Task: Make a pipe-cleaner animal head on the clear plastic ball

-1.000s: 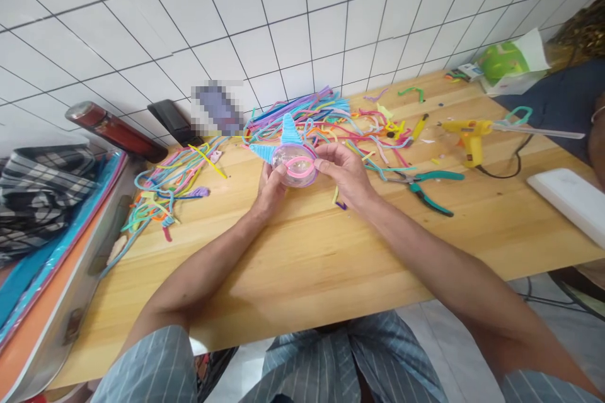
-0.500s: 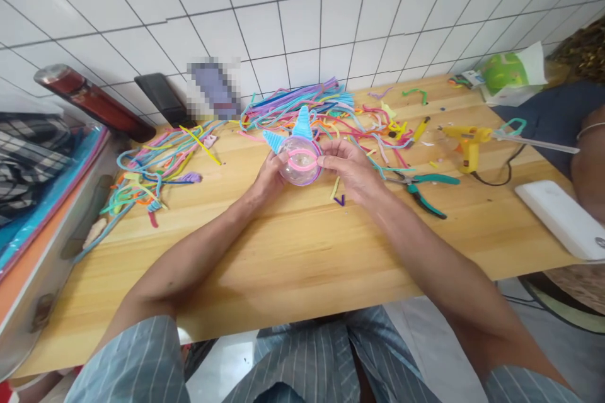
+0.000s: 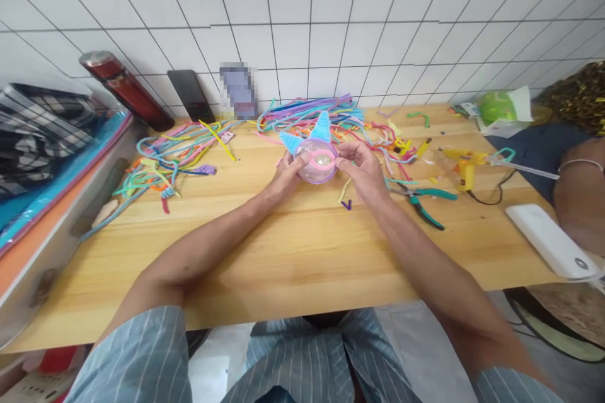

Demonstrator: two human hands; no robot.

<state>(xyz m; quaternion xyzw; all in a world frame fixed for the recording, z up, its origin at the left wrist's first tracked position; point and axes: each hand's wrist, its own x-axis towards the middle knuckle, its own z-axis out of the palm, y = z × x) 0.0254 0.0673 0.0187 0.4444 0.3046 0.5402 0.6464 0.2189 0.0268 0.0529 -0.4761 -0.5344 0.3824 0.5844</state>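
Between my two hands is a clear plastic ball (image 3: 314, 171) with a purple rim and two blue pipe-cleaner ears (image 3: 321, 126) on top. My left hand (image 3: 288, 173) grips its left side, thumb on the front. A pink pipe-cleaner loop (image 3: 322, 160) lies across the ball's front. On the right, my right hand (image 3: 362, 167) pinches the loop's end against the ball's edge. Just below that hand, a short yellow piece and a small purple bent piece (image 3: 347, 204) lie on the wooden table (image 3: 283, 264).
Pipe cleaners (image 3: 312, 114) are heaped at the back, with another tangle (image 3: 165, 167) on the left. Pliers (image 3: 430, 198), a yellow glue gun (image 3: 466, 167) and a white power bank (image 3: 551, 239) lie to the right. A red flask (image 3: 127, 91) leans by the wall. Another person's arm (image 3: 579, 201) shows at far right.
The view has shifted, so the table's things sit farther right or lower. Both hands keep hold of the ball, and the pink loop looks narrower as the ball has tilted slightly.
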